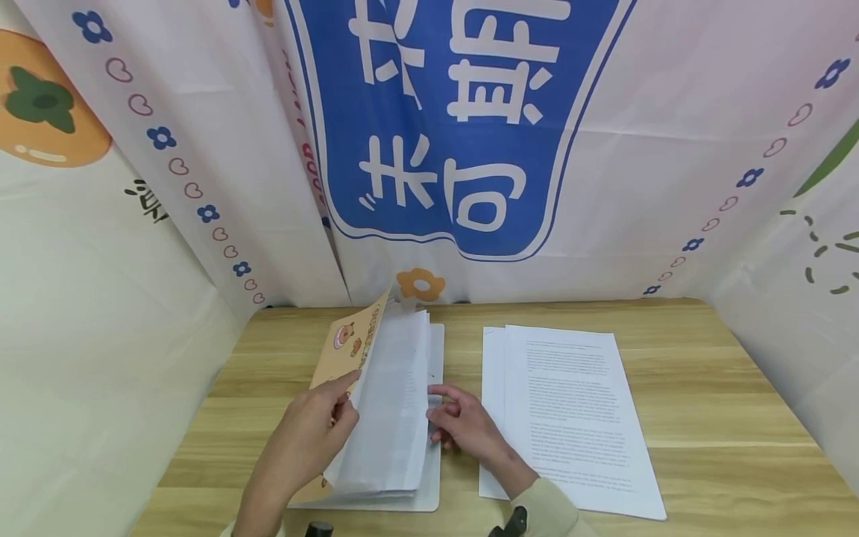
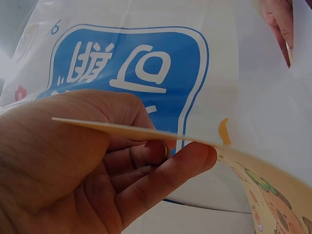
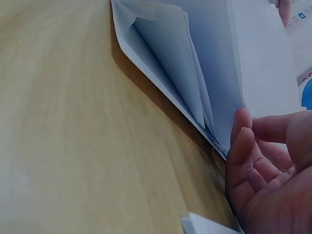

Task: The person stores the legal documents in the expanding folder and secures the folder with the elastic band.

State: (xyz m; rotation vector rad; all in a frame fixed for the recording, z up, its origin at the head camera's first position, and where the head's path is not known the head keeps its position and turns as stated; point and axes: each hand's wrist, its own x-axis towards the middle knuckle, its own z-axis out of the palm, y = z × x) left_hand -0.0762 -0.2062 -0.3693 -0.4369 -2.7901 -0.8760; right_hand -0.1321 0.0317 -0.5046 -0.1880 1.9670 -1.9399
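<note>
A folder with a tan cartoon-printed cover (image 1: 330, 359) lies partly opened on the table, its cover tilted up to the left. My left hand (image 1: 310, 432) pinches the outer edge of this cover, thumb on one side and fingers on the other in the left wrist view. Inside are translucent white sleeves (image 1: 389, 403) with papers in them. At their right edge, my right hand (image 1: 470, 426) pinches a sleeve (image 3: 235, 63) between thumb and fingertips. The folder's back cover (image 1: 435, 462) rests flat beneath, and some sleeves gape apart in the right wrist view.
To the right of the folder lies a stack of printed papers (image 1: 577, 418), close to my right forearm. The wooden table (image 1: 725, 418) is enclosed by white printed cloth (image 1: 644, 186) at the back and both sides.
</note>
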